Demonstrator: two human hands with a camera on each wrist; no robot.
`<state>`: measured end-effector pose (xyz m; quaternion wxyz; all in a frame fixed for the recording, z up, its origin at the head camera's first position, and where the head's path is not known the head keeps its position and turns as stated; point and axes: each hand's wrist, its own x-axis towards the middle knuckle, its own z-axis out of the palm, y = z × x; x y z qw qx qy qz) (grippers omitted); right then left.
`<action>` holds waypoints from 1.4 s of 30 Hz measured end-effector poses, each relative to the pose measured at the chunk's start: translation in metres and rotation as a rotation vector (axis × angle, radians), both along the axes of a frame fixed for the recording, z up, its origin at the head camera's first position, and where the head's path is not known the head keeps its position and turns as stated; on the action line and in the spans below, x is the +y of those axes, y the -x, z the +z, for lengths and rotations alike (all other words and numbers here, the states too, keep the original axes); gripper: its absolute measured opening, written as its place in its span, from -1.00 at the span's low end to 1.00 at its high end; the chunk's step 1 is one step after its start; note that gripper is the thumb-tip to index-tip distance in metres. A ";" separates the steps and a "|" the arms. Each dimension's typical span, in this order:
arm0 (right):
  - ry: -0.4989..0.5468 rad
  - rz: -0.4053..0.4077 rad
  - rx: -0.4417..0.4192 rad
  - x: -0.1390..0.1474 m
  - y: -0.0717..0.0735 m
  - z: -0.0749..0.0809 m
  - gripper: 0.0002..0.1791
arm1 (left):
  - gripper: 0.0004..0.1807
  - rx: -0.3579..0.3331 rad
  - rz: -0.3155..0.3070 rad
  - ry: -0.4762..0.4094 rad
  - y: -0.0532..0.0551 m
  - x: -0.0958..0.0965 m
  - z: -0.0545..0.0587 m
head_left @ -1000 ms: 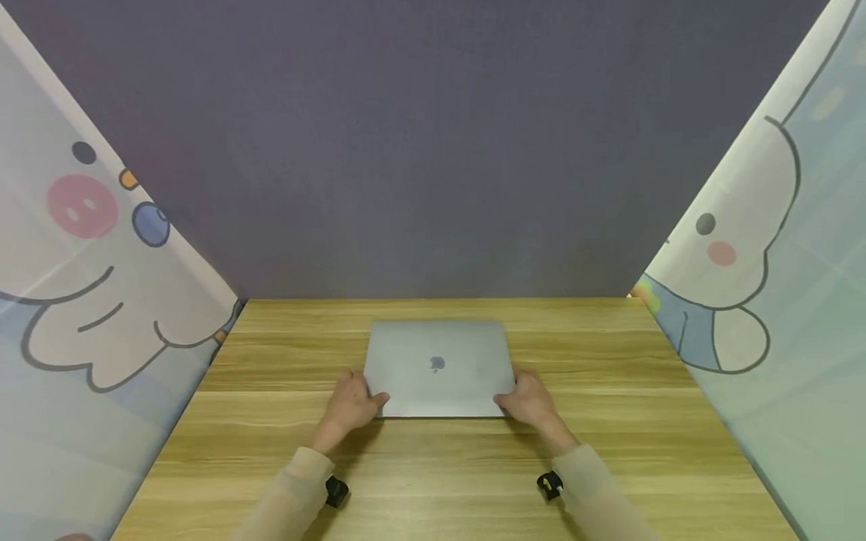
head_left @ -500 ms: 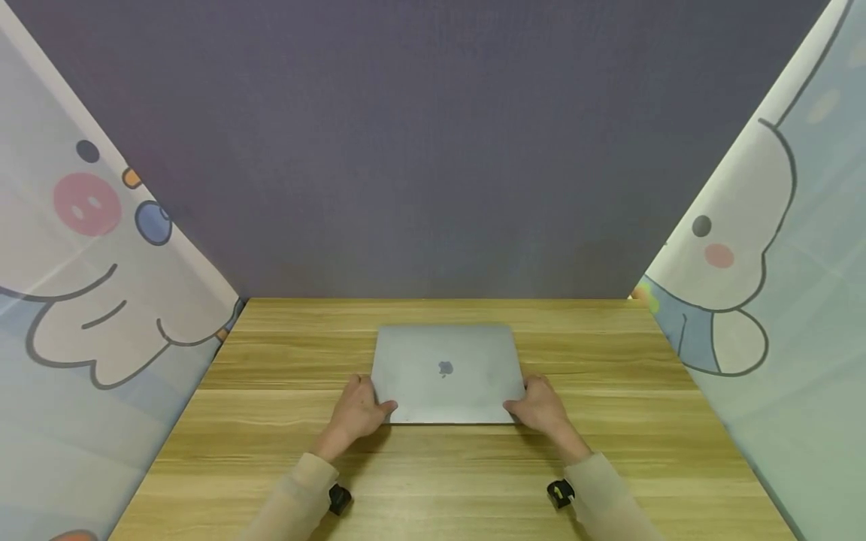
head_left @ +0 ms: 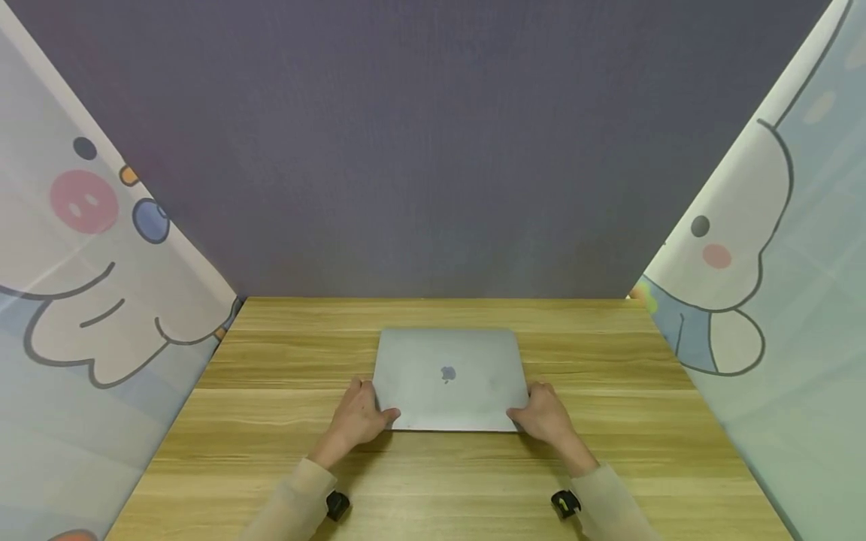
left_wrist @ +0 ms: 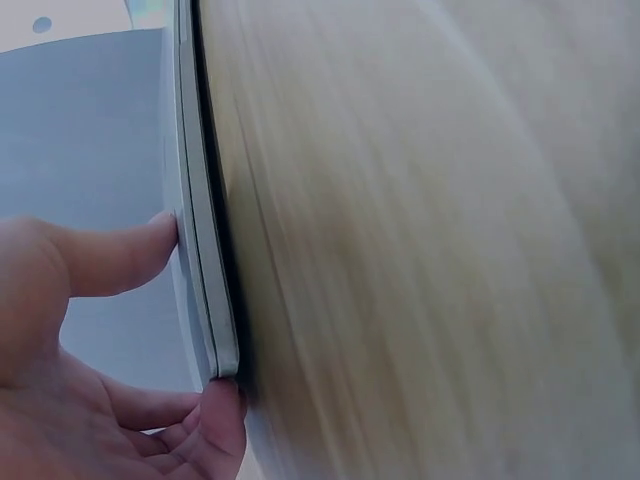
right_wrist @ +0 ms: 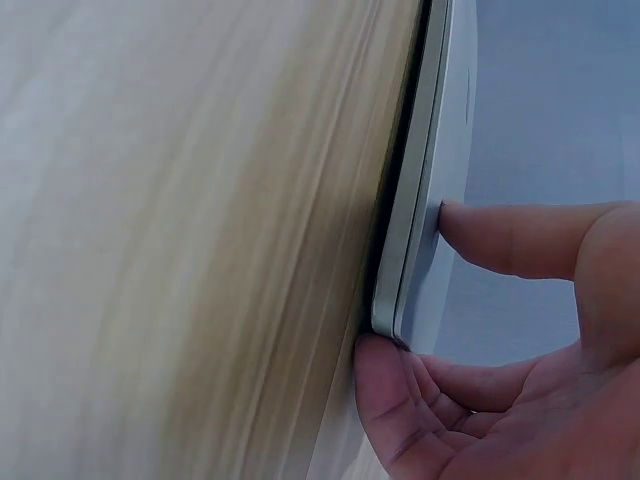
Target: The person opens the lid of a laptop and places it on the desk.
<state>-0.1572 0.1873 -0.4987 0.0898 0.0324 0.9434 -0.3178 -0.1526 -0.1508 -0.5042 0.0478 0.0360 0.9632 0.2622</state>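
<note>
A closed silver laptop (head_left: 449,357) with a dark logo on its lid lies flat at the middle of the wooden table. My left hand (head_left: 356,415) grips its near left corner, thumb on the lid and the other fingers at the side and under the edge. At the near right corner my right hand (head_left: 546,415) holds it the same way. In the left wrist view the laptop's thin edge (left_wrist: 208,250) shows with a dark gap below it. The right wrist view shows fingertips (right_wrist: 385,375) tucked at the corner's underside.
The wooden table (head_left: 433,481) reaches around the laptop on all sides. A dark grey panel (head_left: 433,150) stands along its back edge. Cartoon-printed curtains hang at the left (head_left: 101,300) and right (head_left: 812,315). Small black devices sit at both wrists.
Held by both hands, the laptop has shifted toward the person and a little to the right. Both hands have kept their hold on its near corners.
</note>
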 end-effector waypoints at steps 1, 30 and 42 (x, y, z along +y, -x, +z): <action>-0.001 0.000 -0.002 0.000 -0.001 0.000 -0.27 | -0.28 -0.002 0.002 -0.002 -0.001 0.000 0.000; -0.146 0.108 0.062 0.005 -0.015 0.001 -0.29 | -0.12 -0.070 -0.020 0.023 -0.014 0.000 0.003; -0.350 0.449 0.347 -0.005 -0.019 -0.001 -0.28 | 0.00 -0.048 -0.079 0.012 -0.021 -0.006 0.000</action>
